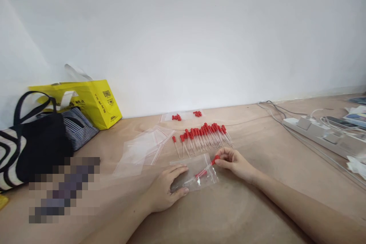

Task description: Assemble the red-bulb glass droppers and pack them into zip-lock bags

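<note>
A clear zip bag (190, 171) lies on the table with a red-topped dropper inside it. My left hand (168, 187) rests on the closed end of this bag, thumb and fingers spread apart. At the bag's open right end, my right hand (233, 163) pinches the red bulb of another dropper (215, 159), whose clear stem reaches into the bag. Just beyond the hands, a row of several red-topped droppers (203, 133) lies side by side, bulbs pointing away.
Flat empty bags (140, 152) are spread at the left. Filled bags (185, 116) lie near the wall. A yellow bag (97, 103) and a black bag (42, 145) stand far left; a power strip (323, 133) with cables is at right.
</note>
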### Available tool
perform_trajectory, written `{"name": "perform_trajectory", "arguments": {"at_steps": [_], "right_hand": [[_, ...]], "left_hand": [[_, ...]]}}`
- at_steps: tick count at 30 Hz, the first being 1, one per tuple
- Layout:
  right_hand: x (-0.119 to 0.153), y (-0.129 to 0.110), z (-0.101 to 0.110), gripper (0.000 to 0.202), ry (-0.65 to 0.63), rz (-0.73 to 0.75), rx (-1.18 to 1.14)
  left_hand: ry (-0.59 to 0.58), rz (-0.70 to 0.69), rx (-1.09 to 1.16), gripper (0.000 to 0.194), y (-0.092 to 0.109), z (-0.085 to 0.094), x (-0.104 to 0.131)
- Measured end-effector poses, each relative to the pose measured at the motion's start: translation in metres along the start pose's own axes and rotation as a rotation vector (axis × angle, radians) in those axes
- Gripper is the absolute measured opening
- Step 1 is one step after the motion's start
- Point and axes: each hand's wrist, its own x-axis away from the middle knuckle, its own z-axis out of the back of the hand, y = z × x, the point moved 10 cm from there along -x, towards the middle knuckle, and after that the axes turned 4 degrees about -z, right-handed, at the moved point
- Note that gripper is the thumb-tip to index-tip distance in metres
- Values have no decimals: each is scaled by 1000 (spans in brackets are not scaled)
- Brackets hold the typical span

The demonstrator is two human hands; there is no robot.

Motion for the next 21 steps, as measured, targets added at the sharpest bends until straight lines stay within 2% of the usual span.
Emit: {"name": "perform_trajectory", "arguments": {"at_steps": [5, 10, 13, 18, 19, 21], "right_hand": [[5, 2, -25, 17, -145, 41, 195], [11, -17, -36, 13, -214, 192, 380], [6, -15, -37, 14, -194, 167, 391], [-4, -10, -31, 20, -11, 142, 422], [-5, -9, -32, 21, -8, 145, 432], [-8, -6, -35, 20, -99, 119, 416]], "left_hand": [[5, -5, 4, 46, 1, 1, -1], [9, -14, 14, 45, 0, 0, -1], [17, -14, 28, 45, 0, 1, -1], [36, -11, 40, 45, 0, 2, 0], [37, -17, 36, 46, 0, 2, 0], [40, -29, 29, 46, 1, 2, 0]]}}
